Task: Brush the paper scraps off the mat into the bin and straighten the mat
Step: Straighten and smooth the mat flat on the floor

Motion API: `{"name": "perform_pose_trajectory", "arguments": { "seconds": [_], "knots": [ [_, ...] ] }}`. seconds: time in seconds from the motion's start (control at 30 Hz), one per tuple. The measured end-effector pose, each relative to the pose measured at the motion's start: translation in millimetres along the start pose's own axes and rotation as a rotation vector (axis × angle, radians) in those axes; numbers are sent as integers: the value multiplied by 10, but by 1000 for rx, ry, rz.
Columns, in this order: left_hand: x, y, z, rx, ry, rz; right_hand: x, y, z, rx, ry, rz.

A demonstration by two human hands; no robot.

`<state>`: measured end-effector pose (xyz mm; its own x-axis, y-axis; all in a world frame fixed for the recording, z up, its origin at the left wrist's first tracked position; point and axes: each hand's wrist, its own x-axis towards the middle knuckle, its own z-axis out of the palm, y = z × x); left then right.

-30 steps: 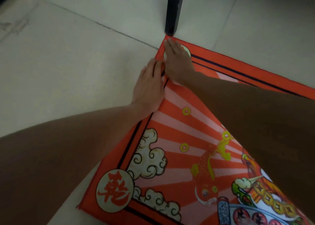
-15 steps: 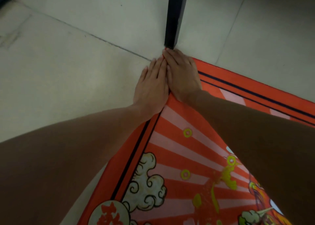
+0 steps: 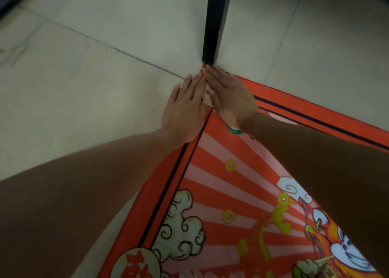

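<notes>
I'm on the straightening step — the mat (image 3: 242, 193) has its corner tucked at the foot of the black leg (image 3: 212, 25). My left hand (image 3: 185, 107) and right hand (image 3: 229, 96) press flat there, fingers straight and together. Next, I judge, smooth outward along the edges.

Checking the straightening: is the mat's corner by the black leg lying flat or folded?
Flat: both hands press the mat corner down at the black leg; no fold shows.

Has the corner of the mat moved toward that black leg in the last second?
Cannot tell. The mat corner touched the black leg already; both hands cover it now, and the camera moved.
</notes>
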<state>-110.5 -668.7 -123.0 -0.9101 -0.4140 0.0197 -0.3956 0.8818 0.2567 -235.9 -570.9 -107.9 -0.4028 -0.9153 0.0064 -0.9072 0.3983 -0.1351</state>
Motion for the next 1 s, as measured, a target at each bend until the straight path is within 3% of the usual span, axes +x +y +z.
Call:
{"name": "perform_pose_trajectory", "arguments": {
  "seconds": [0.23,0.67,1.0],
  "knots": [
    [68,-103,-43,72,-5,97,6,20,10,100,42,19],
    [84,-116,-27,63,29,119,-4,36,23,116,119,13],
    [101,-128,-33,69,1,126,11,26,-8,114,76,31]
  ]
}}
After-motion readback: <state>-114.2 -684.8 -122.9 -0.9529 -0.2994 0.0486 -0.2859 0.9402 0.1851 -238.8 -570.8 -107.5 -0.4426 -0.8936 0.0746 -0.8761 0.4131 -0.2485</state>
